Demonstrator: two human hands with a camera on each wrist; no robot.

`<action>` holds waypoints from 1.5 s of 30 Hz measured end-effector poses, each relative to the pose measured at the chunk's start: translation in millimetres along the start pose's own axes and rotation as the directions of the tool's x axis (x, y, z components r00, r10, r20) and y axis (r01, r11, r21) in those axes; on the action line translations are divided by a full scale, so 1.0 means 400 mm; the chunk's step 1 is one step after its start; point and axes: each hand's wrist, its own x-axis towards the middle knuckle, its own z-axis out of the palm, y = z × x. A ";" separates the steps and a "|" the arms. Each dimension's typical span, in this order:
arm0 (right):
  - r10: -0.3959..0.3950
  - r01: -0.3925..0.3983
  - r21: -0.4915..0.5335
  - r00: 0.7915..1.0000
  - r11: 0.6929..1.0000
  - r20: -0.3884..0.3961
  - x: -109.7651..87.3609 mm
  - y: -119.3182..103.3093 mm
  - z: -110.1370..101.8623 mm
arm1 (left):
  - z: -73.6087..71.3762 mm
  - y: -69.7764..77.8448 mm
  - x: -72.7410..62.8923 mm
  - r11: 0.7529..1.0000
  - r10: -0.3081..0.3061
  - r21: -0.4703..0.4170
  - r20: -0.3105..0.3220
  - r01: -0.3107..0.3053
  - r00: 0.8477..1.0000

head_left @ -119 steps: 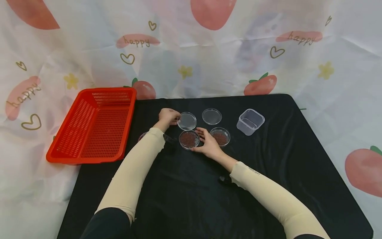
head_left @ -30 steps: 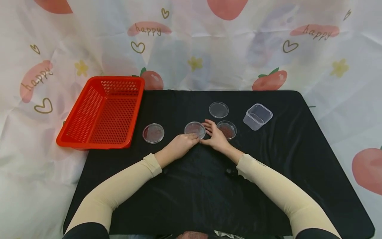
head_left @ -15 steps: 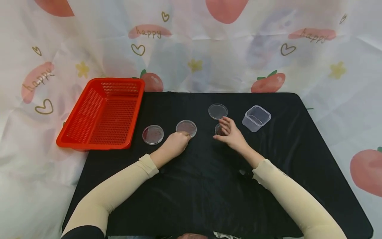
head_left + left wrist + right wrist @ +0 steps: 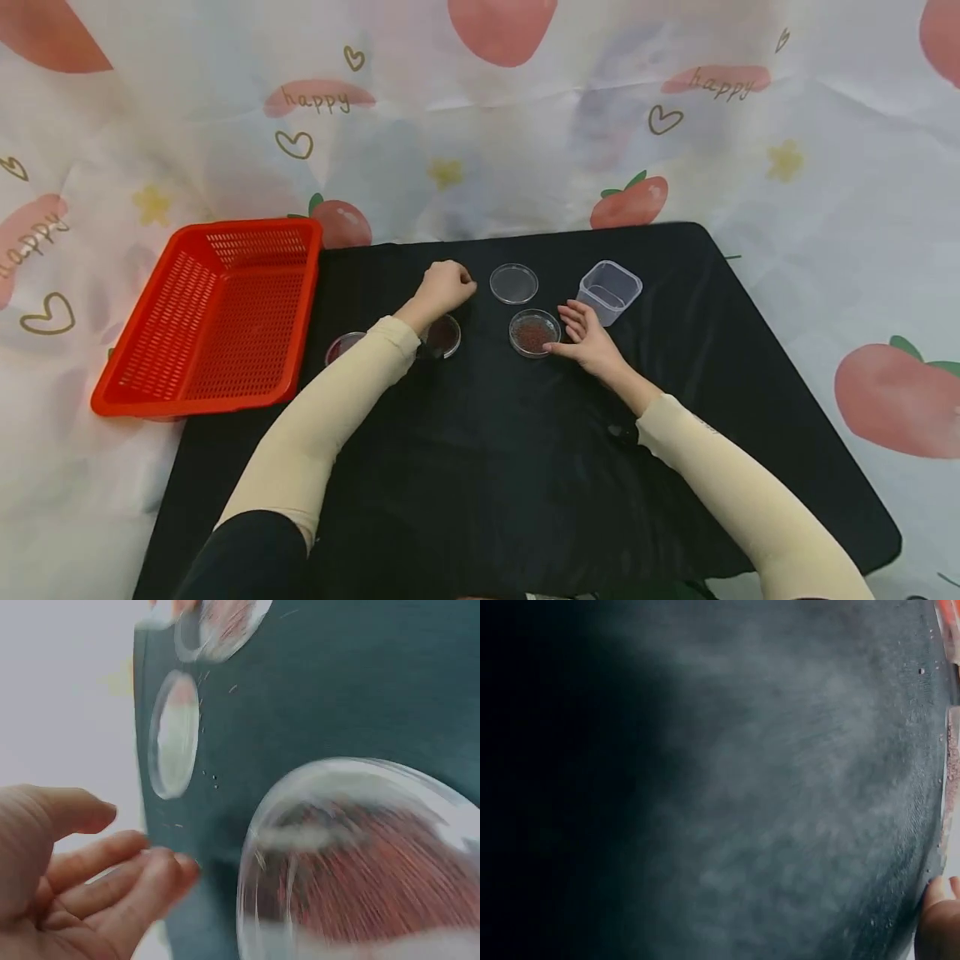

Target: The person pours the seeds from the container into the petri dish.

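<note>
My left hand [image 4: 446, 287] hovers left of a clear loose petri dish lid [image 4: 513, 284], its fingers loosely bent with nothing between them in the left wrist view. Below its wrist lies a petri dish [image 4: 450, 336] of reddish-brown grains, partly hidden by the arm. My right hand [image 4: 588, 340] is at the right edge of an uncovered petri dish [image 4: 534, 333] of similar grains, fingers spread and thumb by the rim; whether it touches is unclear. Another petri dish [image 4: 344, 343] shows only partly behind the left sleeve. The right wrist view is mostly dark tabletop, with fingertips [image 4: 936, 892] at its edge.
A red plastic basket [image 4: 213, 321] stands at the table's left edge. Beyond the right hand is a small clear plastic tub [image 4: 611, 290]. A black cloth [image 4: 480, 483] covers the table, and a printed curtain [image 4: 420, 100] hangs behind. A few loose grains [image 4: 215, 780] lie near the lid.
The left hand placed a lid on the middle dish, slid that dish leftward, then let go and reached up toward the remaining lid. The right hand moved from the middle dish to the right one.
</note>
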 end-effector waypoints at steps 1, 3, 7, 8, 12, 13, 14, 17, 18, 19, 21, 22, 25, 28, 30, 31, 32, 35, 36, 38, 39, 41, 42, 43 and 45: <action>-0.008 0.008 -0.003 1.000 1.000 0.011 0.002 0.004 0.007 | 0.006 -0.004 0.023 0.996 -0.052 -0.068 0.005 0.052 0.999; -0.022 0.022 -0.019 0.999 1.000 0.039 0.006 0.011 0.019 | 0.021 -0.010 0.061 0.971 -0.153 -0.181 0.013 0.153 0.988; -0.030 0.035 -0.069 0.997 0.997 0.075 0.007 0.015 0.042 | 0.060 -0.010 0.101 0.916 -0.290 -0.283 0.022 0.284 0.957; -0.030 0.037 -0.080 0.996 0.996 0.080 0.008 0.016 0.046 | 0.069 -0.007 0.107 0.911 -0.306 -0.287 0.010 0.296 0.952; -0.026 0.036 -0.116 0.996 0.993 0.084 0.007 0.017 0.048 | 0.101 0.015 0.115 0.929 -0.291 -0.251 -0.043 0.271 0.956; -0.024 0.034 -0.125 0.996 0.992 0.081 0.007 0.018 0.045 | 0.107 0.021 0.116 0.935 -0.279 -0.244 -0.055 0.258 0.959; -0.025 0.035 -0.133 0.997 0.991 0.079 0.007 0.018 0.041 | 0.112 0.027 0.118 0.940 -0.267 -0.235 -0.066 0.245 0.961; -0.027 0.038 -0.170 0.998 0.985 0.065 0.007 0.017 0.024 | 0.120 0.045 0.126 0.950 -0.246 -0.220 -0.088 0.222 0.965; -0.030 0.041 -0.182 0.998 0.983 0.059 0.007 0.017 0.016 | 0.121 0.051 0.130 0.950 -0.245 -0.218 -0.089 0.221 0.965; -0.030 0.039 -0.193 0.998 0.980 0.049 0.006 0.016 0.009 | 0.120 0.058 0.134 0.951 -0.245 -0.215 -0.087 0.222 0.966; -0.036 0.043 -0.211 0.999 0.976 0.040 0.008 0.014 0.000 | 0.110 0.062 0.136 0.950 -0.252 -0.207 -0.070 0.233 0.965; -0.035 0.042 -0.217 0.999 0.975 0.035 0.009 0.012 0.000 | 0.101 0.059 0.133 0.947 -0.261 -0.210 -0.057 0.244 0.964; -0.032 0.037 -0.221 0.999 0.975 0.023 0.012 0.011 -0.001 | 0.075 0.047 0.127 0.913 -0.300 -0.285 0.013 0.291 0.954; -0.028 0.033 -0.221 0.999 0.975 0.023 0.012 0.013 -0.002 | 0.051 0.027 0.116 0.809 -0.332 -0.471 0.126 0.351 0.935; -0.029 0.035 -0.219 0.999 0.975 0.029 0.011 0.015 -0.003 | 0.038 0.011 0.105 0.687 -0.337 -0.607 0.220 0.399 0.916; -0.026 0.032 -0.217 0.999 0.976 0.029 0.010 0.015 -0.003 | 0.031 0.003 0.098 0.617 -0.332 -0.664 0.268 0.423 0.904; -0.025 0.030 -0.215 0.999 0.976 0.028 0.009 0.015 -0.004 | 0.024 -0.004 0.090 0.546 -0.322 -0.711 0.311 0.444 0.894; -0.021 0.026 -0.195 0.999 0.980 0.030 0.006 0.010 -0.003 | 0.007 -0.027 0.071 0.332 -0.316 -0.798 0.409 0.504 0.856; -0.018 0.024 -0.187 0.999 0.982 0.034 0.005 0.006 -0.003 | 0.002 -0.034 0.065 0.269 -0.319 -0.816 0.426 0.512 0.846; -0.009 0.017 -0.176 0.999 0.984 0.045 0.000 -0.013 0.001 | -0.003 -0.045 0.051 0.171 -0.328 -0.848 0.430 0.501 0.841; -0.004 0.013 -0.172 0.999 0.985 0.051 -0.003 -0.023 0.004 | -0.004 -0.048 0.043 0.158 -0.336 -0.863 0.409 0.479 0.848; 0.007 0.004 -0.165 0.998 0.986 0.063 -0.012 -0.047 0.011 | 0.002 -0.044 0.023 0.206 -0.349 -0.897 0.306 0.391 0.886; 0.005 0.006 -0.165 0.998 0.986 0.066 -0.015 -0.056 0.015 | 0.009 -0.037 0.013 0.274 -0.352 -0.904 0.223 0.328 0.909; 0.000 0.012 -0.169 0.998 0.986 0.068 -0.013 -0.054 0.017 | 0.017 -0.029 0.001 0.379 -0.341 -0.889 0.124 0.257 0.932; -0.007 0.020 -0.169 0.997 0.986 0.075 -0.014 -0.064 0.021 | 0.040 -0.005 -0.017 0.639 -0.272 -0.763 -0.107 0.096 0.956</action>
